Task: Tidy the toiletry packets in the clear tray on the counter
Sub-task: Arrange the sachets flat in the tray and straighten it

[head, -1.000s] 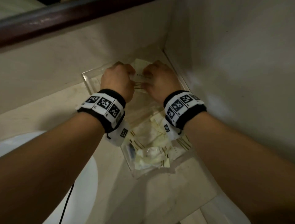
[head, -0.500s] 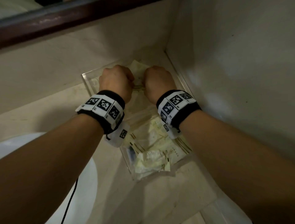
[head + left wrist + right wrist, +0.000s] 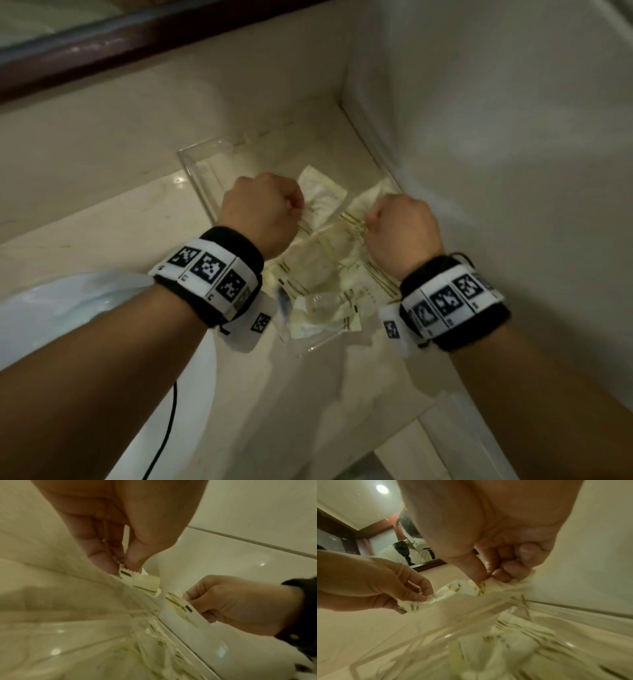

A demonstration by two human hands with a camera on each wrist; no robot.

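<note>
Your left hand (image 3: 260,212) pinches one cream packet (image 3: 320,202) between thumb and fingertips; your right hand (image 3: 402,229) pinches another packet (image 3: 359,209) the same way, both fists curled tight above the far end of the clear tray (image 3: 198,161). Only the wrist views show those pinches on the serrated packet edges; from the head view your knuckles hide them. The tray sits in the bench's (image 3: 113,212) far right corner against the wall, holding a loose heap of packets (image 3: 325,291) at its near end. Their print is too blurred to read.

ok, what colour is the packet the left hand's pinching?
Pale cream packet with dark stripes near its serrated edge; clearest in the left wrist view.
</note>
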